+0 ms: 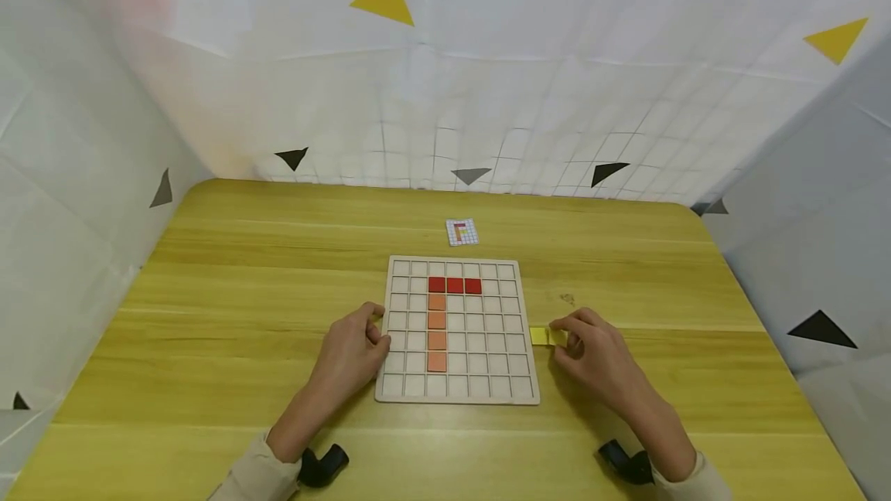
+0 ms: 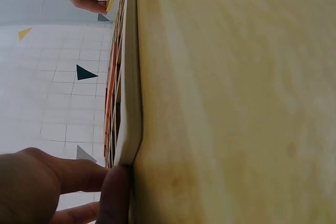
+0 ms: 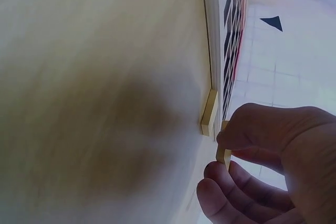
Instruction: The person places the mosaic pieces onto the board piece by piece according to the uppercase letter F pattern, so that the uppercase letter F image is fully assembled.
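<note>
A pale wooden grid board (image 1: 492,344) lies flat on the table. Along its second row sit red tiles (image 1: 455,285), and a column of several orange tiles (image 1: 436,340) runs down from the left one. My left hand (image 1: 351,342) rests at the board's left edge, thumb and index fingertip set apart along the rim. To the right of the board, my right hand (image 1: 602,358) pinches a yellow tile (image 3: 224,156) between thumb and fingers, raised off the table. A second yellow tile (image 3: 209,113) lies on the table against the board's right edge.
Behind the board lies a small pattern card (image 1: 462,232) with a coloured figure on a grid. White sheeting (image 1: 487,99) with yellow, black and grey triangles encloses the wooden table (image 1: 278,230) at the back and sides.
</note>
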The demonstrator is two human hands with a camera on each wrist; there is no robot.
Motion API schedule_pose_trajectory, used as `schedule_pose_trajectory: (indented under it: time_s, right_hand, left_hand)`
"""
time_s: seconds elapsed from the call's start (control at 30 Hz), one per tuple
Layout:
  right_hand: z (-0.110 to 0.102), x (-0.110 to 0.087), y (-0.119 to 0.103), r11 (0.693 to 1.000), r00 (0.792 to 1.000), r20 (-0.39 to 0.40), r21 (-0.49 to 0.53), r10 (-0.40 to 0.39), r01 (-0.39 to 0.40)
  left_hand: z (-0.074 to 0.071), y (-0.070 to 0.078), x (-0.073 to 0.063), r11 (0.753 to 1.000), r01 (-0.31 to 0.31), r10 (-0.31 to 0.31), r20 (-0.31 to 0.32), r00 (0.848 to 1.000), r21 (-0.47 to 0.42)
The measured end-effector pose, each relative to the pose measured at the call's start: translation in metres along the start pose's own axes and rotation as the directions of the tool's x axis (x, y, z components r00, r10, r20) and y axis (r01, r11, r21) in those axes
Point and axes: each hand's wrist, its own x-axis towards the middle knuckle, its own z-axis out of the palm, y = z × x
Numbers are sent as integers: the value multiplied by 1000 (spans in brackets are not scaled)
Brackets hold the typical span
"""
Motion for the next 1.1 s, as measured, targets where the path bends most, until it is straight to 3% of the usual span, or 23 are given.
schedule_pose_trajectory:
  time_s: [0.43, 1.1]
  right_hand:
    - [2, 4, -8, 1000, 1000, 28, 22, 6, -7]
    - [7, 10, -19, 997, 998, 24, 61, -52, 50]
  left_hand:
    - [1, 0, 0, 1000, 13, -13, 5, 1000, 0]
    - [0, 1, 0, 1000, 13, -13, 4, 1000, -5]
